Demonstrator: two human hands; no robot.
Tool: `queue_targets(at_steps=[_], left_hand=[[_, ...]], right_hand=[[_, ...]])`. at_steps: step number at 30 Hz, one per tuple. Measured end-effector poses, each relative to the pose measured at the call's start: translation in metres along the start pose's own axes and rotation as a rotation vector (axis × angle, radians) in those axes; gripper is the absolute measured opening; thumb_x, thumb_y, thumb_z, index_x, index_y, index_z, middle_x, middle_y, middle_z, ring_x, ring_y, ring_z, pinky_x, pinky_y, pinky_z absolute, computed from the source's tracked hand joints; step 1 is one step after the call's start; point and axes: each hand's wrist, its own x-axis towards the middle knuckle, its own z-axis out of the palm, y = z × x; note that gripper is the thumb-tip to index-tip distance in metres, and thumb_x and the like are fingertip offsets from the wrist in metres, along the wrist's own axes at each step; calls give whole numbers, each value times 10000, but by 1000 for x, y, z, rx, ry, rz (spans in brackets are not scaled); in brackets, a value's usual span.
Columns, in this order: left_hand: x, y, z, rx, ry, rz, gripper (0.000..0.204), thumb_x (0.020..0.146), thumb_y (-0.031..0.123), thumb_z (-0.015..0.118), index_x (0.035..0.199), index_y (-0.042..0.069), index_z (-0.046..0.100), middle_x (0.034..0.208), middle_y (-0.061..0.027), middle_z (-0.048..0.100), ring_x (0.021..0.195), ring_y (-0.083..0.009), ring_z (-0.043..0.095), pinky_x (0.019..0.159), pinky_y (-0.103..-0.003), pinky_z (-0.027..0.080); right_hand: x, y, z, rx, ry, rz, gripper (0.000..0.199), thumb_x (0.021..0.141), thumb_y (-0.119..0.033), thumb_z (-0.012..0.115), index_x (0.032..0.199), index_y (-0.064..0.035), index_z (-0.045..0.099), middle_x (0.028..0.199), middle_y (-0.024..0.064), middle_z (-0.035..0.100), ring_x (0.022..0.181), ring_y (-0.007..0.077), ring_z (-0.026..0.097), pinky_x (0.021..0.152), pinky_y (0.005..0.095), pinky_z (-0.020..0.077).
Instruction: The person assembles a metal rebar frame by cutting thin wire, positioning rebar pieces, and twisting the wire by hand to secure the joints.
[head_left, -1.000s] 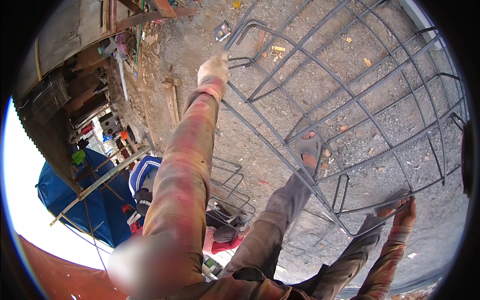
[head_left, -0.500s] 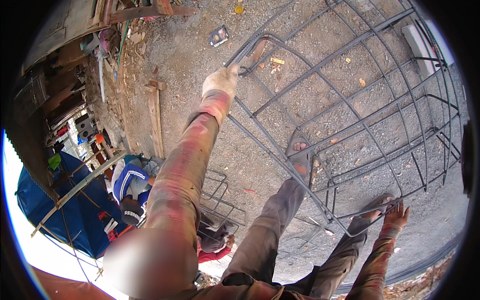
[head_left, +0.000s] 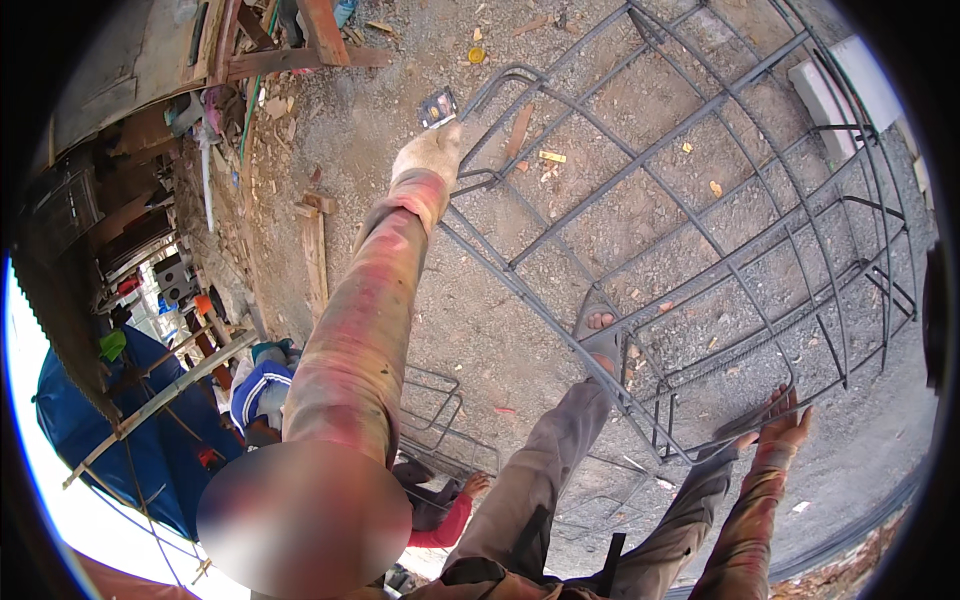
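A large cage of bent steel rebar (head_left: 640,160) spans the upper right above the gravel, its long bars crossed by rounded stirrups. At the cage's upper left corner is my left hand (head_left: 430,155) in a pale work glove. It is closed round the bar there, the fingertips partly hidden. My bare right hand (head_left: 785,420) is at the cage's lower edge. Its fingers are stretched out and apart against the bars, not wrapped round them. Both sleeves are stained red and tan. My sandalled left foot (head_left: 600,325) stands under the cage's near side.
Smaller rebar frames (head_left: 430,400) lie at lower middle, beside a co-worker's red sleeve (head_left: 445,525). Another person in a blue jacket (head_left: 262,395) is at left near a blue umbrella (head_left: 120,430). Wood planks (head_left: 315,250) lie left; a pale concrete block (head_left: 825,110) stands upper right.
My left hand has shifted a little left with the cage's corner. The cage has moved slightly left. My right hand has stayed by its lower edge, fingers now pointing more upward.
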Motion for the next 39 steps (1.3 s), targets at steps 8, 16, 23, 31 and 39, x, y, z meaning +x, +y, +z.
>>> queue_targets(at_steps=[8,16,23,31,39], left_hand=[[-3,-6,-29,138,-77,-1,562,864,517,363,1071,55,607,1056,-230,589,1054,-388,526,899,-437,394],[-12,-7,-48,241,-100,-120,588,862,524,358,1117,46,587,1158,-215,551,1133,-366,482,951,-418,361],[-14,-13,-40,296,-92,-135,609,871,528,328,1138,38,574,1184,-210,537,1154,-357,472,974,-416,353],[-22,18,-72,447,-222,-239,613,877,529,328,1211,58,534,1289,-167,475,1242,-307,403,1030,-412,291],[-8,37,-109,486,-395,-103,590,881,506,391,1189,21,525,1122,-173,573,1011,-287,550,868,-414,402]], right_hand=[[-4,15,4,-15,-167,139,901,793,-740,273,1367,-49,335,1322,92,428,1106,245,446,914,377,356],[-14,32,16,174,-75,236,943,783,-755,283,1372,-18,305,1378,128,376,1236,279,378,970,393,337],[-40,35,9,226,-191,221,900,803,-715,334,1390,-37,254,1362,167,387,1213,295,421,929,454,400],[-157,59,-85,-574,79,143,733,852,-576,456,1389,-109,280,1392,132,324,1236,310,356,952,401,340],[-227,101,76,-1842,-219,-737,608,764,-400,625,1239,-67,445,1233,189,436,1125,375,427,922,456,351]])
